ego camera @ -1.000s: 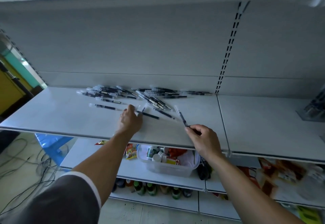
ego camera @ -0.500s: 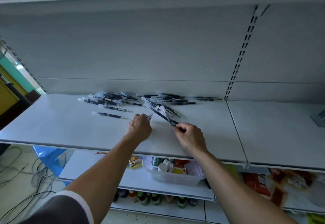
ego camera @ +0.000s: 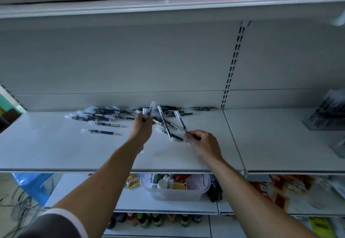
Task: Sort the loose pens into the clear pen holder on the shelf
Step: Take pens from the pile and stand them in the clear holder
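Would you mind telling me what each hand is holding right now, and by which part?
Left hand: two clear-capped dark pens, gripped at their lower ends. Right hand: two similar pens, pinched at their lower ends.

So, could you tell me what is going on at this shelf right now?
A person is gathering loose pens scattered along the back of a grey shelf. The left hand holds a couple of pens upright, and the right hand pinches others by their lower ends. Many pens remain on the shelf. A clear pen holder stands far right, already holding some pens.
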`<state>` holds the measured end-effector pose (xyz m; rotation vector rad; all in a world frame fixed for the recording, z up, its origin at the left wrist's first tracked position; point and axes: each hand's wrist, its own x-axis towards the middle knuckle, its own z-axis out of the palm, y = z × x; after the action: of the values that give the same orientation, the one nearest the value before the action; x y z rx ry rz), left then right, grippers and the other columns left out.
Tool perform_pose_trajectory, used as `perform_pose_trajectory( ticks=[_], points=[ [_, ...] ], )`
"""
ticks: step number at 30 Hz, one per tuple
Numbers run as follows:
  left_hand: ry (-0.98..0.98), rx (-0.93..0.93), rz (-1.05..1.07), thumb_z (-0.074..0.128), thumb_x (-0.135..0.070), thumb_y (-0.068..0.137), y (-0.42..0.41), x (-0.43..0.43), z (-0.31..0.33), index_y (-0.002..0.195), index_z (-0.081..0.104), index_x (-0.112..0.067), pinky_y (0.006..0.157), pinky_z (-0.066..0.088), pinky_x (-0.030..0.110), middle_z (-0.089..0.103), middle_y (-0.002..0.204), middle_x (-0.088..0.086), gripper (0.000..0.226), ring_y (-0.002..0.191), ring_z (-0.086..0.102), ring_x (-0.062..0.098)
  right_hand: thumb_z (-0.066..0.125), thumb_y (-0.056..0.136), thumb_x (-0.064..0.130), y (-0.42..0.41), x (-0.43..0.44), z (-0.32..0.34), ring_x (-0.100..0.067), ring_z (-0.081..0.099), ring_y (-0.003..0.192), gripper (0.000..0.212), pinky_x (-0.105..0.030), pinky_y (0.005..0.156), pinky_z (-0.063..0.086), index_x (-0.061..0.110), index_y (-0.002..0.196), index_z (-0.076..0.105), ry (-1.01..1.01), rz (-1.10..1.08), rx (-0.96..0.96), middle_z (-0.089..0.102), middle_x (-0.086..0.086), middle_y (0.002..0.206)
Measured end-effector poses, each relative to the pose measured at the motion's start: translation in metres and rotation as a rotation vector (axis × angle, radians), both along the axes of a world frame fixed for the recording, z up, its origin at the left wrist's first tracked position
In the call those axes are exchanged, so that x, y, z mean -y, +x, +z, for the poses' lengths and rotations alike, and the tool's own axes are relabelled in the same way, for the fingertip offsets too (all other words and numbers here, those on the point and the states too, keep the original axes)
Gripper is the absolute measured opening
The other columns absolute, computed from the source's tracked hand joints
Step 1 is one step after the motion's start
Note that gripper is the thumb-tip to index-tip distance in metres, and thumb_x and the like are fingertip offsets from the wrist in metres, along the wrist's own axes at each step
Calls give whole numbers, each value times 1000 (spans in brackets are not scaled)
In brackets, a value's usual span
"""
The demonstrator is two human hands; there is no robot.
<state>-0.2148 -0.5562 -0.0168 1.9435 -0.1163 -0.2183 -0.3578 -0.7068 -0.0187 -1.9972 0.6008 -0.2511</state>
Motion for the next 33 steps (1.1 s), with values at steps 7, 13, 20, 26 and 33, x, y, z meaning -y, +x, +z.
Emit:
perform_pose_trajectory(
  ticks=[7,13,20,26,33],
  points=[
    [-206,86,-21,50,-11,96,-34,41,20,94,46,-22,58,39,30,49,77,7,13,65,45,17,60,92,37,-35,35,4,-2,59,76,17,-19,65,44,24,92,70,36,-77,55,65,15,81],
    [-250,60,-297,48,-15,99,-109,124,33,92,61,-21,68,43,27,58,76,3,16,69,51,15,59,93,34,-102,88,12,-11,62,84,13,-29,79,48,25,89,69,40,-192,99,68,9,85],
    [-407,-38,-592,49,-19,100,-241,248,23,105,57,-18,49,38,23,64,75,-3,10,49,43,11,60,94,31,-245,195,12,-5,60,79,11,-16,61,43,30,104,65,11,-423,168,64,12,85],
    [-309,-91,-826,53,-19,98,-339,336,4,111,61,-11,49,38,21,60,75,8,17,53,47,12,56,97,34,-364,261,5,-10,59,79,13,-27,65,47,30,108,59,66,-616,145,61,8,89],
    [-305,-259,-832,55,-15,96,-374,403,-10,101,64,-9,46,39,18,62,64,-2,11,50,49,8,59,95,26,-394,317,-8,-12,59,74,9,-26,64,46,26,103,63,153,-730,217,63,3,86]
  ],
)
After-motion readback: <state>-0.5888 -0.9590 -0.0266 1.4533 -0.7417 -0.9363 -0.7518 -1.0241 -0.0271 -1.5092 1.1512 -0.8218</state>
